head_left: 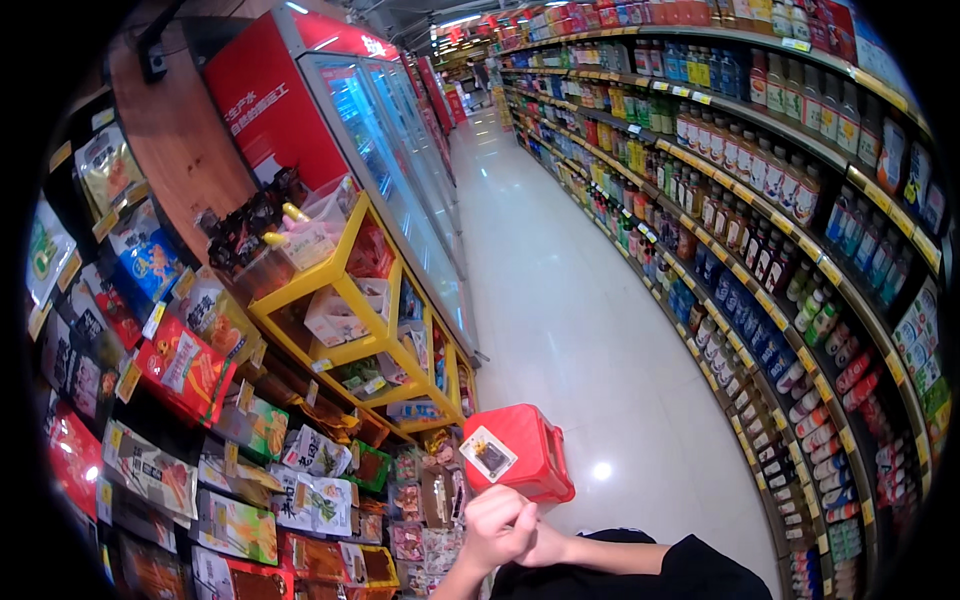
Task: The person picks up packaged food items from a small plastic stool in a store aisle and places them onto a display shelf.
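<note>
My left hand (496, 524) is closed into a fist in front of my body, its knuckles turned up. Against it presses my right hand (543, 546), closed too, with most of its fingers hidden. Whether anything is inside the hands cannot be seen. Just beyond them stands a red plastic stool (530, 440). On its seat lies a small flat packet (488, 455) with a pale border and a dark picture, close to my left hand but apart from it.
Bagged snacks (240, 525) hang in rows at the left. A yellow tiered rack (345, 290) holds boxes and packets beside a red glass-door fridge (275, 100). Along the right runs a long shelf (800, 225) of bottled drinks. A shiny pale aisle floor (560, 270) stretches away between them.
</note>
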A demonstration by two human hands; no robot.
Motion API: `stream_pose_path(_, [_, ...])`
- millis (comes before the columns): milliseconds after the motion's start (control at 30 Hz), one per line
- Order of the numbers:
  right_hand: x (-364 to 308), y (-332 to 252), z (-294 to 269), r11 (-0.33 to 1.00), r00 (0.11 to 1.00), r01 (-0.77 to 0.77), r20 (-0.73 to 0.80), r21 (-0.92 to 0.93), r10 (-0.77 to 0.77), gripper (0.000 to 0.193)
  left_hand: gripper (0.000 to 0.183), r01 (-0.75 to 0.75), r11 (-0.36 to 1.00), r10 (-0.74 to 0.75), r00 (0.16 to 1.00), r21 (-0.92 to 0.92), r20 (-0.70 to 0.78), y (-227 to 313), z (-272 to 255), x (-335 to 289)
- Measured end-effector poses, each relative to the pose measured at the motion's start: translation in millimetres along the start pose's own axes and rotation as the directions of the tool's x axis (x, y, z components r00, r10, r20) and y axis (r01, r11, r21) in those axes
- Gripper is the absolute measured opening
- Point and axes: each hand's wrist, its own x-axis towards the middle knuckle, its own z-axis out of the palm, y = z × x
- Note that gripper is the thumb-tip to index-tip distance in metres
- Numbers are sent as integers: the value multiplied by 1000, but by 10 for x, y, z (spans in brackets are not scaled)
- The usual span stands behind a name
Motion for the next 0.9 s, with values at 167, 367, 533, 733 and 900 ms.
stream_pose_path(167, [88,-210,-128,994,940,-56,331,-96,84,21,13,92,989,-49,942,-118,331,-108,-159,162])
stream_pose_path(367, [36,-221,28,994,949,-101,296,-46,110,15,30,220,830,37,895,-512,445,-26,47,-68])
stream_pose_path(533, [-3,-159,85,996,946,-90,310,-29,94,14,36,192,844,-48,957,-502,286,172,52,-68])
stream_pose_path(733, [-47,-165,14,996,942,-84,324,-25,88,14,43,148,874,-76,982,-463,170,253,189,-52])
stream_pose_path(900, [-76,-195,-109,997,942,-74,326,-38,82,14,43,229,870,-148,966,-437,212,95,289,-123])
